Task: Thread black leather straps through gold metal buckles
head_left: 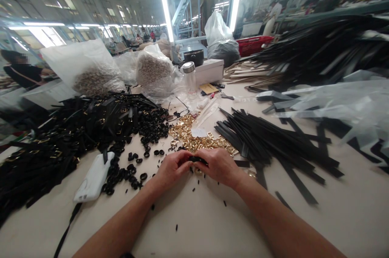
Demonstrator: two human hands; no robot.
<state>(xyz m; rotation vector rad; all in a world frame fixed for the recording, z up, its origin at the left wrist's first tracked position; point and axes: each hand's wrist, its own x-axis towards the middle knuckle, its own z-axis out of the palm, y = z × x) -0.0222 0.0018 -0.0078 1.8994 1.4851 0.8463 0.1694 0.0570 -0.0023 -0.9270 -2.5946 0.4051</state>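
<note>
My left hand [174, 167] and my right hand [219, 167] meet over the middle of the table, both closed with fingertips pinching a short stretch of black strap [199, 160]. Most of that strap is hidden by the fingers. Just beyond my hands lies a heap of gold metal buckles [209, 141]. Small black loops [130, 171] are scattered to the left of my left hand, with a denser pile of them [153, 126] farther back. To the right of my right hand, flat black straps [267, 140] lie in a loose stack.
A large pile of black straps with buckles [91, 122] covers the left side. Near it lies a white power bank [94, 179] with a black cable. Farther back stand a glass bottle [190, 79], a white box [209, 71] and plastic bags of small pieces [153, 69]. A person [24, 71] is at far left.
</note>
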